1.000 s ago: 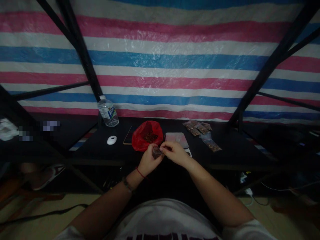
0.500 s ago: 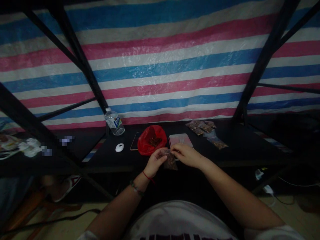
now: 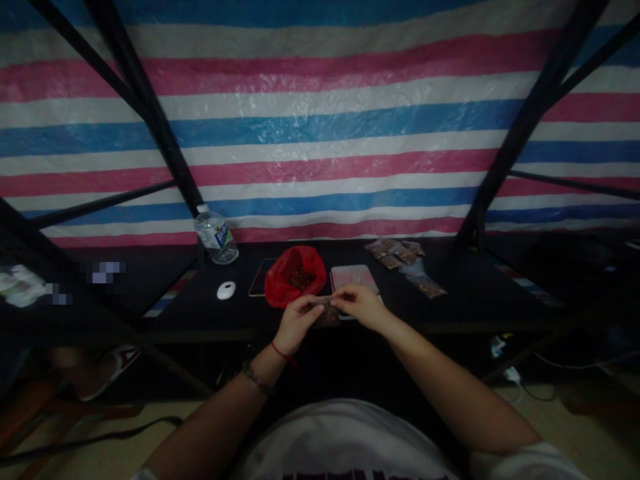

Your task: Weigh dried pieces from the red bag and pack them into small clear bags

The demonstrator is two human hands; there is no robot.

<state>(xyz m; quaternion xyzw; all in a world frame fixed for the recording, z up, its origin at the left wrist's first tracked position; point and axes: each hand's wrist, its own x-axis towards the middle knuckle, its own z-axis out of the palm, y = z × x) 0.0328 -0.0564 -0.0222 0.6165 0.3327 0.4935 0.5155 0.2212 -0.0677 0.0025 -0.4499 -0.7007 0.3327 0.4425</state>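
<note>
Hanging clear bag [image 3: 329,317], pinched along top, dark (apparently brownish) below.

There were two hands, one left hand [image 3: 294,325] and one right hand [image 3: 363,308], one held bag [image 3: 329,316], one red string [image 3: 283,352] and one beaded bracelet [image 3: 256,379]. One bottle [image 3: 218,237], one white oval object [image 3: 227,290], one dark slab [image 3: 258,283], one red bag [image 3: 277,279] and one pale flat device [image 3: 344,275] were also there. Clear packets [image 3: 406,253] numbered at least four, their overlap hiding the exact count.
</note>
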